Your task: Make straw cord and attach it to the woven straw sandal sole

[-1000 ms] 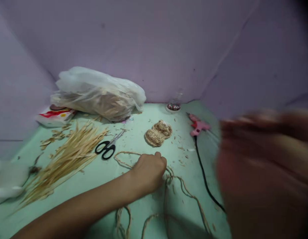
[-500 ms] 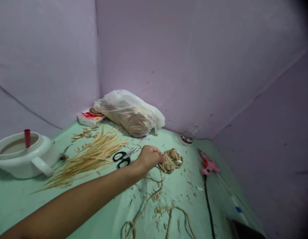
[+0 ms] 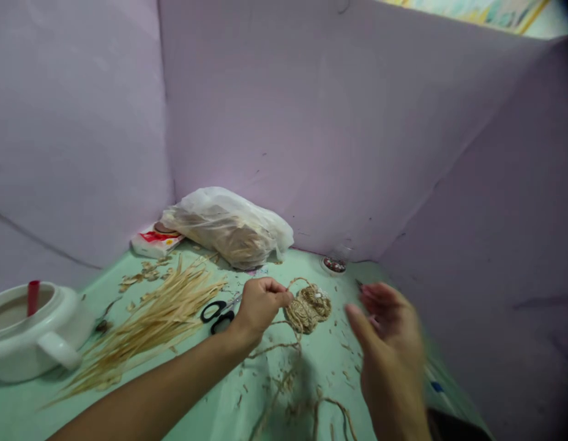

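My left hand [image 3: 264, 305] is closed in a pinch on a strand of jute twine [image 3: 300, 280], at the left edge of a coiled jute piece [image 3: 306, 307] with small white bits on it. The twine makes a small loop above the coil, and loose lengths trail toward the front of the table. Over the spot of the glue gun, my right hand [image 3: 389, 349] is raised, its thumb apart from its fingers and somewhat blurred. Only a dark tip beyond its fingers shows of the gun. Black-handled scissors [image 3: 220, 314] lie left of my left hand, partly behind it.
Pale dried strips [image 3: 164, 318] spread over the green table [image 3: 220, 392]. A white pot [image 3: 40, 331] with a red stick [image 3: 33, 297] stands at left. Against the wall rest a white plastic bag [image 3: 229, 226], a red-and-white packet [image 3: 155, 241] and a small container of beads [image 3: 334, 264]. Scraps litter the surface.
My right hand has come into view on the right, covering most of the pink glue gun. My left hand stays by the coil, and a twine loop now rises above it. The view has tilted up.
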Motion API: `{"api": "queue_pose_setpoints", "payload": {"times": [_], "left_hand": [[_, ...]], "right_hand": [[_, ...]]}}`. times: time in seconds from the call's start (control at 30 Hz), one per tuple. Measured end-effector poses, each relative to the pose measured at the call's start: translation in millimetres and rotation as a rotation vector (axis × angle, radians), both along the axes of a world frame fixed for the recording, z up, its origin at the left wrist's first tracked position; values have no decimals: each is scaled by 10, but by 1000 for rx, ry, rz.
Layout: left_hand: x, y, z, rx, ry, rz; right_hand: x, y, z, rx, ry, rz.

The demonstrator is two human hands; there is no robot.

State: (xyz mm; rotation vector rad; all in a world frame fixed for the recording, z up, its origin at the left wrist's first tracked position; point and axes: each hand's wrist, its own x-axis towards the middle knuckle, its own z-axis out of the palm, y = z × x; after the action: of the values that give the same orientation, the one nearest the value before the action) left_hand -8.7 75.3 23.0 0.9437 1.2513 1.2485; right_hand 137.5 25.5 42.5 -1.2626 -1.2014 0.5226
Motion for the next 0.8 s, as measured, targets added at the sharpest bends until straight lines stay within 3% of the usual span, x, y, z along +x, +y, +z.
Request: {"api": "queue_pose_setpoints", "payload": {"times": [0.13, 0.23, 0.3, 0.4, 0.5, 0.6, 0.8], "left_hand": [[21, -18, -7, -17, -17, -56], [20, -4, -39, -8, 147, -126], [4, -8, -51, 153, 392, -107], [-22, -44, -48, 543, 795, -87], [-24, -79, -39, 603, 973, -208], [-8, -73, -30, 440, 883, -283], [6, 2, 25, 118, 360, -323]], "right_hand": [[-14, 273, -175, -254, 201, 174], [2, 345, -290, -246, 158, 156], [20, 340, -342, -212, 39, 165], [38, 313, -389, -111, -153, 271], [32, 292, -413, -22, -255, 312], [15, 292, -423, -53, -199, 298], [-21, 324, -371, -277, 194, 287]]}}
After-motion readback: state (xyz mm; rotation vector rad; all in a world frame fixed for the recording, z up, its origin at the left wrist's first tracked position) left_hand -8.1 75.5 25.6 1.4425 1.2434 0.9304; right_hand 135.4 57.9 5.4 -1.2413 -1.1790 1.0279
